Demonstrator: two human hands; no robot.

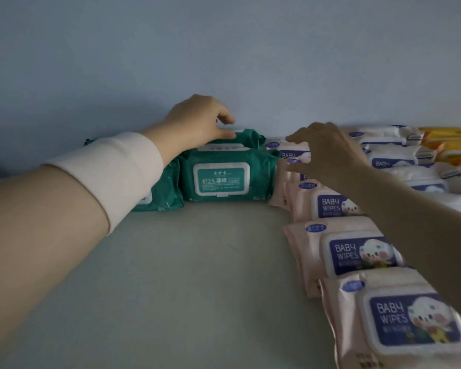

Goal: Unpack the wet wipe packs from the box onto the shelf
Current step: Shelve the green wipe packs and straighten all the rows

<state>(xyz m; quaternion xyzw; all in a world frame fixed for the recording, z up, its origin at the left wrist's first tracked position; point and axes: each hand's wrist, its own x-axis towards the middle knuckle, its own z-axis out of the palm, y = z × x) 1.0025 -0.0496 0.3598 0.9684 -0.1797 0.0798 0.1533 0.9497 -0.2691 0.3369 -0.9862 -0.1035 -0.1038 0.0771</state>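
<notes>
left hand (197, 121) fingers pinching top green wipe pack (246, 138) on shelf (197, 262), right hand (328, 153) fingers spread above pink packs (328, 203), both arms outstretched

Wide pale pinkish-white fabric band (109, 174) snug round forearm behind left hand (197, 121); right hand (328, 153), forearm bare

View: one head-worn wide-angle camera.
Standpoint: the person's own, above the near part of the shelf (197, 275).
Facing: forward and slightly down, toward the blue back wall (224, 49).
Nearness: close; both forearms enter from the left and right edges.
Centre of frame: left hand (197, 121) pinching the rear green pack (246, 138); right hand (328, 153) spread beside it.
Right edge: the pink pack row (330, 251) bows with lens distortion.
</notes>
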